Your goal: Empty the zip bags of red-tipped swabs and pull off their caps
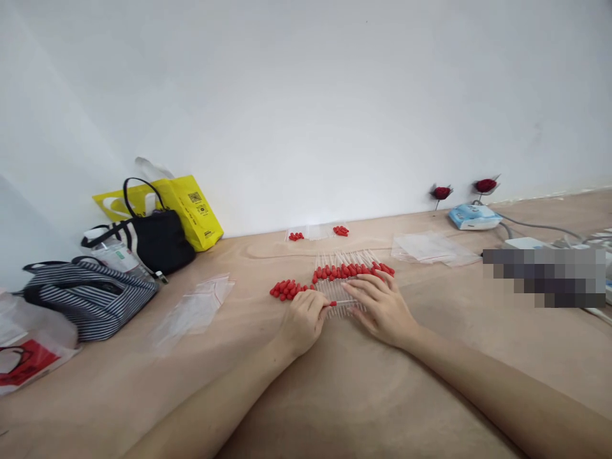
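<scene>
The left hand [302, 319] has its thumb and forefinger closed on a small red cap [333, 304] at the end of a thin pale stick [346, 302], which points across toward the right hand [385, 309]. The right hand's fingers are spread and bent over the sticks — whether they grip the far end, I cannot tell. The held stick is just above a row of loose sticks [329, 289] on the wooden table [335, 395]. Behind these lies a row of capped sticks [345, 273], red ends toward the person; a pile of red caps [287, 289] sits just beyond the left hand. Clear plastic bags lie on both sides — one group [196, 309] at left, another [423, 247] at right, near a blue packet [473, 217].
</scene>
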Demonstrator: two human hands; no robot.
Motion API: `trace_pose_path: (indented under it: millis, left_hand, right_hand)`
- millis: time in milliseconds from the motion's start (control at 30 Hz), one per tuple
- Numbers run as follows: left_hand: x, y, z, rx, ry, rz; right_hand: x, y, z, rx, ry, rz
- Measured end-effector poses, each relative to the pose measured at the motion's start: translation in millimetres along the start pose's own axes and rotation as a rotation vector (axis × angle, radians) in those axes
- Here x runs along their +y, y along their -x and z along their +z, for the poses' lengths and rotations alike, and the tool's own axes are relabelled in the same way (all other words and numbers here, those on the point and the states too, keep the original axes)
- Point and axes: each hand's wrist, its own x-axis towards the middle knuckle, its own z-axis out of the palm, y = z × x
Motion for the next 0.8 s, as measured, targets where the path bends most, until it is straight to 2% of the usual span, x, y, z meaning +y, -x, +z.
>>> trace_pose_path:
  millis: [100, 233, 400, 600, 800]
  left_hand:
    - [2.2, -0.5, 1.0, 0.038, 0.004, 0.041]
    - [2.9, -1.1, -0.8, 0.038, -0.01, 0.027]
    - [0.2, -2.4, 0.3, 0.02, -0.067, 0.07]
    - [0.1, -3.0, 0.4, 0.075, -0.04, 0.117]
    - [2.2, -2.5, -2.9, 0.043, -0.051, 0.111]
  right_hand:
    - [-3.0, -2.3, 5.0, 0.009, -0.029, -0.035]
    - [-2.4, -1.8, 9.6, 0.041, -0.077, -0.058]
    - [-1.4, -0.1, 9.5, 0.069, -0.075, -0.061]
    - [-3.8, -0.8, 10.1, 0.072, -0.069, -0.092]
    - [-4.0, -0.3, 7.2, 0.077, -0.066, -0.123]
